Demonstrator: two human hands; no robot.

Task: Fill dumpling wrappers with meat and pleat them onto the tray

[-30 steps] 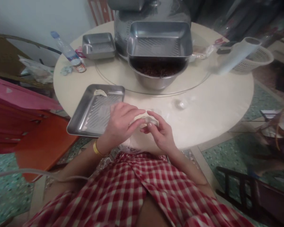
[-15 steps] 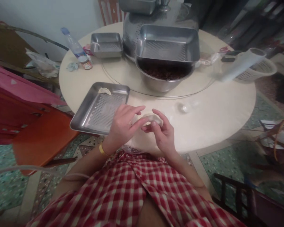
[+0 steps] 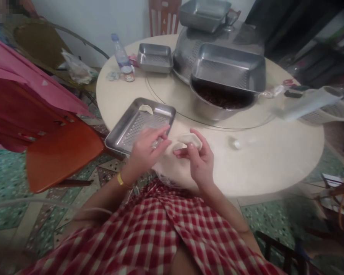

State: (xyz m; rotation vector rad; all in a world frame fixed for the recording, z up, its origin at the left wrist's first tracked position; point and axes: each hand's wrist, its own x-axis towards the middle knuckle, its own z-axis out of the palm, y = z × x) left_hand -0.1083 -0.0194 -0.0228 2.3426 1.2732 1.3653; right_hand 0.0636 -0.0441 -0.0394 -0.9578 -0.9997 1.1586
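A pale dumpling point(image 3: 186, 140) sits between both my hands above the near edge of the round table point(image 3: 275, 152). My left hand point(image 3: 146, 151) pinches its left end with fingertips together. My right hand point(image 3: 196, 158) curls round its right side, thumb pressed on the dough. Just left of my hands lies a ribbed metal tray point(image 3: 126, 131) with one finished dumpling point(image 3: 146, 109) in its far corner.
A steel bowl of dark filling point(image 3: 220, 100) stands mid-table with a metal pan point(image 3: 229, 70) on it, and a colander point(image 3: 186, 61) behind. A small tray point(image 3: 155, 57), a bottle point(image 3: 119, 51), a white basket point(image 3: 331, 111) and a dough lump point(image 3: 235, 144) lie around. An orange chair point(image 3: 60, 152) stands left.
The view has swung so the table sits further right. Both hands stay closed on the dumpling; my left fingers have slid along its edge.
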